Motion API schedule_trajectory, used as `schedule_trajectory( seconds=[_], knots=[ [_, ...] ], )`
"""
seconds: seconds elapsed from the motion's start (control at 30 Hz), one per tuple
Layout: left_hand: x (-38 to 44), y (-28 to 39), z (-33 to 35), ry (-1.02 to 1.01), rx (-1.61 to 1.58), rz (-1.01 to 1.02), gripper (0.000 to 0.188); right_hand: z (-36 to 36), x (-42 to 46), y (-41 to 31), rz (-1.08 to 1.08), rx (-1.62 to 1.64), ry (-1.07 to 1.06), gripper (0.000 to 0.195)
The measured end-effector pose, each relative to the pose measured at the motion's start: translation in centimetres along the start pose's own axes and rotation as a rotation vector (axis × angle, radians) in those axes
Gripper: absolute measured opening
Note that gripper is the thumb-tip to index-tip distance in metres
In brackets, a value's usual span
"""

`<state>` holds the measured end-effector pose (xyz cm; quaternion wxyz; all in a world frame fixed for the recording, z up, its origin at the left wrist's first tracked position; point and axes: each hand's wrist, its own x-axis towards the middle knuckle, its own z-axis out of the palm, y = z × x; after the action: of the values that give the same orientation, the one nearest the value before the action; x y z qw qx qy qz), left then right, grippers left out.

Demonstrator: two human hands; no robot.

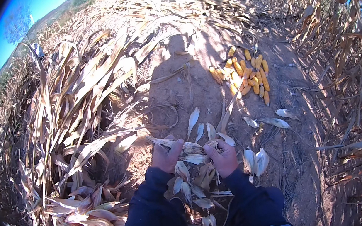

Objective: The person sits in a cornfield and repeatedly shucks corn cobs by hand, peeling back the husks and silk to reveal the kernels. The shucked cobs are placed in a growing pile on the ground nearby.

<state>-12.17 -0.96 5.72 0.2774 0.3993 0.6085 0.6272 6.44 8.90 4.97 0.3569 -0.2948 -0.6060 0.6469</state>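
My left hand [166, 156] and my right hand [222, 157] hold a dry ear of corn in its husk [191, 151] between them, low in the middle of the view. The left hand grips its left end, and the right thumb and fingers close on its right end. The husk is pale, with brownish patches; whatever lies inside it is hidden. Ahead and to the right, a heap of yellow corn cobs without husks [255, 81] lies on the soil. Loose pale husk leaves [193, 120] are scattered around my hands, and a white husk [261, 162] lies right of the right hand.
Cut dry corn stalks [78, 88] are piled along the left, with a mound of husks [89, 221] at lower left. Standing dry corn plants [348, 56] line the right side. More flattened stalks [187, 2] cover the ground farther ahead.
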Motion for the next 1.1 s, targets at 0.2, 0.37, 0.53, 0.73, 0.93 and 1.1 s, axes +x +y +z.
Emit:
schedule_trajectory(
  seconds=[0.2,0.37,0.53,0.73,0.93,1.1],
  knots=[
    [0.1,0.5,1.0,-0.211,-0.06,0.131,0.027,0.8,-0.4,0.0,-0.341,-0.536,0.04,0.032],
    [-0.7,3.2,1.9,-0.332,0.201,0.06,0.034,0.3,-0.9,0.1,-0.445,-0.758,-0.012,0.036],
    [-0.1,0.5,2.2,-0.443,0.209,0.168,0.052,0.2,-1.1,-0.9,-0.413,-0.661,-0.009,0.031],
    [-0.8,-0.6,1.9,-0.65,0.061,-0.071,0.049,-0.2,-1.3,-3.0,-0.382,-0.525,-0.071,0.026],
    [-1.1,-0.9,2.7,-0.699,0.086,-0.042,0.043,-0.9,-1.6,-2.7,-0.377,-0.482,-0.11,0.023],
    [-1.6,0.8,3.7,-0.587,0.245,0.034,0.03,-1.9,-0.7,-1.9,-0.389,-0.557,-0.111,0.024]
  ],
)
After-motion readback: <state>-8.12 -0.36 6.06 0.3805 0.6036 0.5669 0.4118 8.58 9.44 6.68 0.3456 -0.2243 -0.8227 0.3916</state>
